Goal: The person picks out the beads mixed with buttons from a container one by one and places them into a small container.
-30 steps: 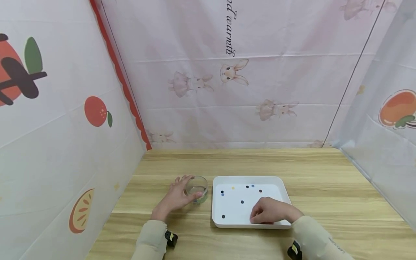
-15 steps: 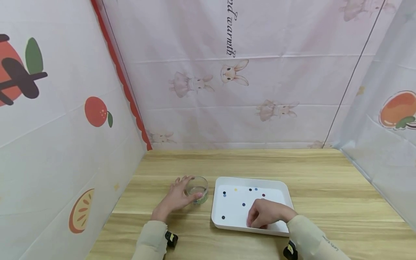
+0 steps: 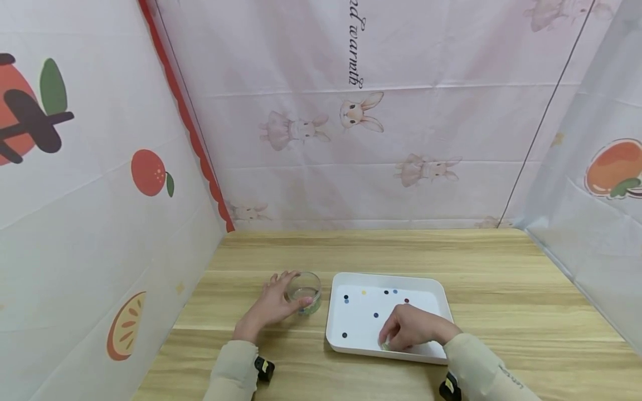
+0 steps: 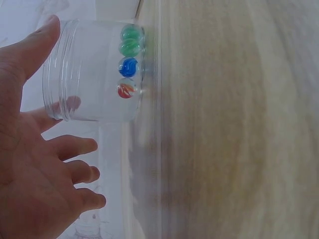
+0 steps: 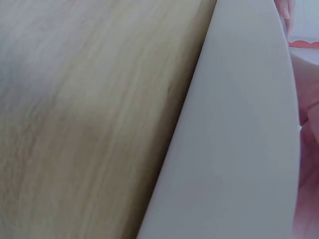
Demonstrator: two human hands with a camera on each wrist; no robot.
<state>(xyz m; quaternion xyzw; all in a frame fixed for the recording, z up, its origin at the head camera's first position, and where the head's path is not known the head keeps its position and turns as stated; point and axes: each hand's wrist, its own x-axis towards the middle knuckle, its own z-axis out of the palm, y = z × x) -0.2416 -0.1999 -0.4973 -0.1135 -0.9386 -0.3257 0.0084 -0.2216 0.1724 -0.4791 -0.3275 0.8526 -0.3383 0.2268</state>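
My left hand (image 3: pixel 275 301) holds a clear round jar (image 3: pixel 306 285) by its sides, thumb and forefinger spread round the rim. In the left wrist view, several glass marbles (image 4: pixel 128 67), green, blue and orange-red, lie at the jar's bottom, and the other fingers stay off it. My right hand (image 3: pixel 413 327) is down inside the white tray (image 3: pixel 358 328) near its front wall. Its curled fingers pinch a pale greenish marble (image 3: pixel 385 346), mostly covered by the fingertips. In the right wrist view the tray's wall hides most of that hand (image 5: pixel 309 149).
Several small round pieces in dark, blue, yellow and red lie scattered in the tray, among them a dark one (image 3: pixel 344 335) and a yellow one (image 3: pixel 364 292). The wooden table (image 3: pixel 481 267) meets printed cloth walls (image 3: pixel 311 195) at the back and sides.
The tray has turned slightly, its right side coming nearer. My right hand has shifted a little left, and a pale marble now shows at its fingertips. My left hand and the jar keep still.
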